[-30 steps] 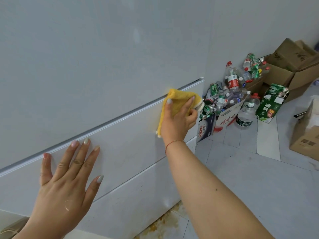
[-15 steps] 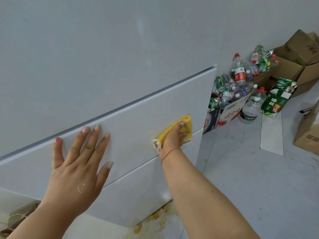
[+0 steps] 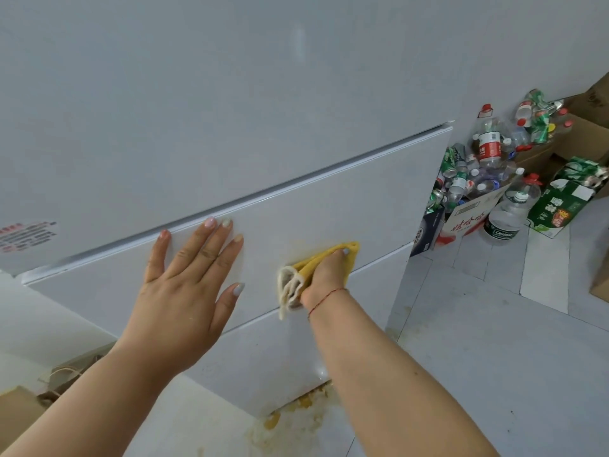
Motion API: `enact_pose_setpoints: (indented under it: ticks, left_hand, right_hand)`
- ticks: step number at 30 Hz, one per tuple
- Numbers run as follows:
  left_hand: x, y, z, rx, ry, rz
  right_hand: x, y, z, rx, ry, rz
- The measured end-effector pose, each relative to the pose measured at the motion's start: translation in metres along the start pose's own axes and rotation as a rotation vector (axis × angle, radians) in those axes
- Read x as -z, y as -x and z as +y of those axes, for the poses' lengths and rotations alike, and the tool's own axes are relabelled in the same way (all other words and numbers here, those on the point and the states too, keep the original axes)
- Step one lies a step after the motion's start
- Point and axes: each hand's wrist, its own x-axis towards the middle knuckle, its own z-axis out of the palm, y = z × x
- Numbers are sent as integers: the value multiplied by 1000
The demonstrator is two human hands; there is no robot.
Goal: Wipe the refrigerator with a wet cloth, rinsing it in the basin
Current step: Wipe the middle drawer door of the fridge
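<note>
Stained floor tiles (image 3: 290,420) (white refrigerator (image 3: 329,206) above)

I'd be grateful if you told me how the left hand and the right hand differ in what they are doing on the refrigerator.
The left hand lies flat with fingers spread; the right hand is curled. The left hand holds nothing; the right hand grips a yellow cloth. The left hand reaches the seam above; the right hand sits lower. Both press on the same refrigerator panel.

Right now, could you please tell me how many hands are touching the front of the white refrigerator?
2. The left hand lies flat with spread fingers on the middle drawer of the white refrigerator; the right hand presses the folded yellow cloth against that drawer further right.
</note>
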Motion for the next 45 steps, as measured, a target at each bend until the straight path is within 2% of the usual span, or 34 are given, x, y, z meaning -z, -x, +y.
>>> enact_pose_setpoints:
  ticks: [4,8,11,15,20,25,28,30,33,35,37,38,40,43,45]
  left_hand:
    - [13,15,-13,33,116,129]
    - [21,39,-25,169,240,266]
    - [27,57,-33,294,289,303]
    - [31,81,-44,383,328,279]
    - [34,101,-55,498,415,238]
    - [32,108,-63,573,505,239]
    - [31,109,-63,589,542,223]
    - [31,108,-63,602,558,207]
    - [30,109,-64,630,586,217]
    - [29,111,-64,644,598,225]
    - [28,115,-66,662,604,231]
    - [28,118,-67,673,604,235]
    - [27,122,-70,694,602,249]
    - [27,129,-73,729,607,270]
    - [27,134,-74,745,607,283]
  right_hand:
    - [6,-12,-28,82,-4,93]
    - [-3,-27,12,84,115,190]
    - [-20,-4,44,27,160,165]
    - [-42,64,87,-105,85,73]
    - [-57,116,136,-425,-45,-178]
    - [-58,125,131,-634,-86,-468]
    - [-54,107,112,-638,-50,-522]
    - [-48,91,95,-542,-10,-468]
    - [-37,64,71,-182,18,-246]
    - [-36,58,68,-20,58,-100]
    - [-37,61,81,127,250,-2]
    - [-37,70,91,286,414,30]
    - [-35,89,120,659,638,1]
    - [-28,105,160,1035,834,-106]
    - [-24,98,178,1273,996,-101]
